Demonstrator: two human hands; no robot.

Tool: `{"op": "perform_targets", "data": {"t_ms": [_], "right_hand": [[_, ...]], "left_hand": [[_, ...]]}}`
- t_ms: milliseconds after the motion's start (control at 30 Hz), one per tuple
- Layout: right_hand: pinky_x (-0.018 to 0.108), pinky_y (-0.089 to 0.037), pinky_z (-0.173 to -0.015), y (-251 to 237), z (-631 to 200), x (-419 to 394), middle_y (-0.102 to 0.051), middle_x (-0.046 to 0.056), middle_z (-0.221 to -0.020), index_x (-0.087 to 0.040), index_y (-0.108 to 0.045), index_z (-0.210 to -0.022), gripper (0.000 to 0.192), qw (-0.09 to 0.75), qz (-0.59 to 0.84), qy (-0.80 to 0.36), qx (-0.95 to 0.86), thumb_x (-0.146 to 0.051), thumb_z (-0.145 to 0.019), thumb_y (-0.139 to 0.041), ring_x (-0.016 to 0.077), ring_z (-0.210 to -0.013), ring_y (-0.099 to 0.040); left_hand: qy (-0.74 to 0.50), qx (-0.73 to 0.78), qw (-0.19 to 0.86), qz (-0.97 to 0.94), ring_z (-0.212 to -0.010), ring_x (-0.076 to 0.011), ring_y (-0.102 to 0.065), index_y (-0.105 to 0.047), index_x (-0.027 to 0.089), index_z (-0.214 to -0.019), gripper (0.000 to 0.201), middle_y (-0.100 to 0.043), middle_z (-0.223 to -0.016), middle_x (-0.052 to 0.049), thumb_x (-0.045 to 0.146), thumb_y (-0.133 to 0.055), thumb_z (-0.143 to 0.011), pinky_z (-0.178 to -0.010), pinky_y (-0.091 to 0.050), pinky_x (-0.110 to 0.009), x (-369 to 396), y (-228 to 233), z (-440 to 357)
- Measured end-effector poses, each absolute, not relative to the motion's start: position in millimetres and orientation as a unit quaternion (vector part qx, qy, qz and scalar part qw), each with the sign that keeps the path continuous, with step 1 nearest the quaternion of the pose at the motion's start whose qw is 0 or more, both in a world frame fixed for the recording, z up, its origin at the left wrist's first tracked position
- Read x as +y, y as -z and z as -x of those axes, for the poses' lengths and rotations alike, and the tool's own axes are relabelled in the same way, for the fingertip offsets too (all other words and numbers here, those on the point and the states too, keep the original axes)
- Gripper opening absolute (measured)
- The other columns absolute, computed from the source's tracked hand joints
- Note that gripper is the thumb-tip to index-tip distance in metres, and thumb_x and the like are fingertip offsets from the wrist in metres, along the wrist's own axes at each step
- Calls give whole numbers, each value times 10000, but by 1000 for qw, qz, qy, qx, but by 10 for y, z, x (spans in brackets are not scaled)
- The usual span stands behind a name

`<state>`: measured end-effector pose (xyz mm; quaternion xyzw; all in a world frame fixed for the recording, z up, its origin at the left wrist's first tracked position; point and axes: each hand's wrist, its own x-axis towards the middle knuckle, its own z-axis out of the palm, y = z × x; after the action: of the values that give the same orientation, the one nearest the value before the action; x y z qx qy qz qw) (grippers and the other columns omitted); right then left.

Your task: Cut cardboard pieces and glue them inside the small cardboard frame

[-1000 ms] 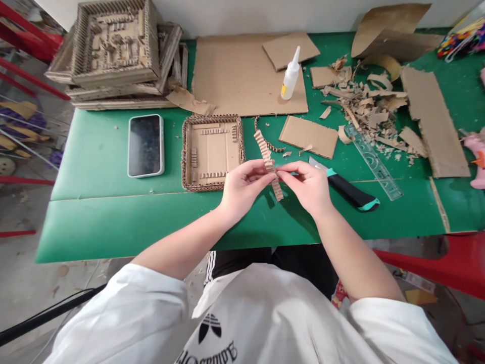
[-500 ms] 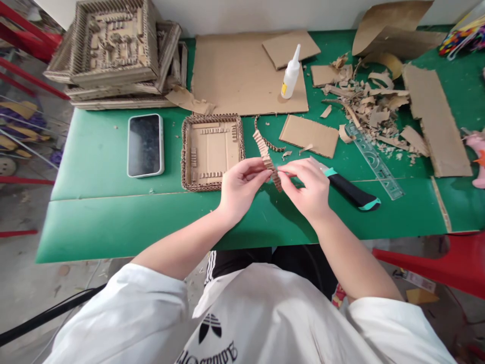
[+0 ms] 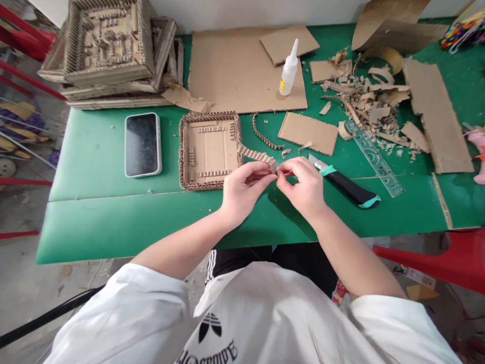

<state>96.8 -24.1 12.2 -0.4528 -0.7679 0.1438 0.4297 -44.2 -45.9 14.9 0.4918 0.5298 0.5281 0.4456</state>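
A ridged strip of corrugated cardboard [image 3: 256, 154] is pinched between my two hands, its free end pointing up and left toward the tray. My left hand [image 3: 245, 189] grips it with thumb and fingers; my right hand [image 3: 302, 184] pinches its near end, partly hidden by the fingertips. Just left of the hands lies a small square cardboard tray [image 3: 182, 151] with corrugated walls and short ridged strips glued inside. A thin curved cardboard strip [image 3: 261, 135] rests on the table behind the hands. Beside my right hand is a utility knife [image 3: 346, 186], blade out.
A phone [image 3: 143, 145] lies left of the tray. Stacked cardboard trays [image 3: 109, 76] stand at back left. A glue bottle [image 3: 289, 73] stands on a cardboard sheet [image 3: 227, 76]. To the right are a cardboard piece [image 3: 308, 132], a clear ruler [image 3: 377, 162] and a scrap heap [image 3: 373, 106].
The held strip has swung from nearly upright to slanting left, and now bends near my fingertips. My right hand has shifted slightly left, closer to my left hand.
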Motion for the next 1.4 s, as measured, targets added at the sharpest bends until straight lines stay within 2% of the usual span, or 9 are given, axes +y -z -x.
{"op": "perform_targets", "data": {"t_ms": [200,433,567,667,833,1000,1100,1200,1400], "right_hand": [[234,-525,-548,-168,-995,-259,-586,5,-727,-214,-538,-741,77,455,459,-280,-710,-172,-804,-521,118,-672,-568],[274,-556,-587,-193,-999,-267,-653,26,-776,-215,-630,-791,78,448,458,-268,-720,-238,-818,-560,146,-723,-614],[286,-544,-591,-162,-996,-252,-642,26,-714,-211,-622,-743,103,445,447,-231,-741,-198,-813,-548,146,-683,-600],[319,-530,-632,-129,-989,-240,-635,26,-696,-216,-599,-724,121,426,448,-191,-763,-188,-816,-526,156,-674,-589],[333,-490,-663,-69,-972,-244,-608,31,-687,-225,-543,-713,140,400,432,-84,-804,-153,-817,-484,178,-712,-563],[346,-471,-679,-38,-980,-269,-584,63,-730,-209,-546,-739,149,351,414,-27,-839,-173,-845,-447,204,-767,-534],[349,-463,-685,-50,-983,-270,-566,61,-730,-209,-532,-726,145,336,425,-51,-839,-167,-838,-449,209,-779,-531],[329,-467,-677,-83,-981,-260,-553,37,-704,-215,-497,-712,121,365,435,-108,-816,-136,-800,-473,186,-744,-533],[243,-474,-572,-169,-1032,-251,-523,-8,-698,-220,-444,-697,116,372,446,-329,-745,-120,-747,-478,122,-662,-521]], "left_hand": [[-560,490,526,-411,-698,-114,-678,-645,171,-879,286,-698,-748,5,275,-764,-641,-664,-577,-226,-407,-141,470],[-561,486,521,-422,-744,-122,-682,-639,180,-893,264,-702,-812,-4,280,-744,-673,-684,-582,-236,-403,-129,474],[-545,494,490,-468,-789,-126,-675,-634,182,-926,253,-694,-848,-9,245,-716,-695,-734,-572,-244,-431,-130,469],[-523,513,467,-495,-771,-117,-662,-621,185,-970,288,-672,-816,0,230,-705,-699,-706,-560,-223,-442,-127,467],[-503,533,441,-518,-718,-94,-639,-591,180,-920,235,-623,-766,21,209,-677,-704,-651,-530,-182,-453,-135,463],[-475,530,380,-590,-708,-88,-620,-586,183,-892,174,-631,-772,26,152,-616,-724,-711,-526,-209,-451,-154,483],[-461,533,386,-595,-719,-96,-615,-588,186,-892,169,-623,-763,25,153,-604,-726,-722,-523,-223,-434,-156,498],[-470,527,452,-545,-701,-100,-606,-584,188,-928,244,-594,-739,28,185,-652,-694,-662,-517,-219,-405,-152,510],[-471,488,562,-473,-658,-80,-583,-618,173,-894,278,-572,-711,24,184,-730,-640,-667,-527,-224,-347,-187,549]]}}
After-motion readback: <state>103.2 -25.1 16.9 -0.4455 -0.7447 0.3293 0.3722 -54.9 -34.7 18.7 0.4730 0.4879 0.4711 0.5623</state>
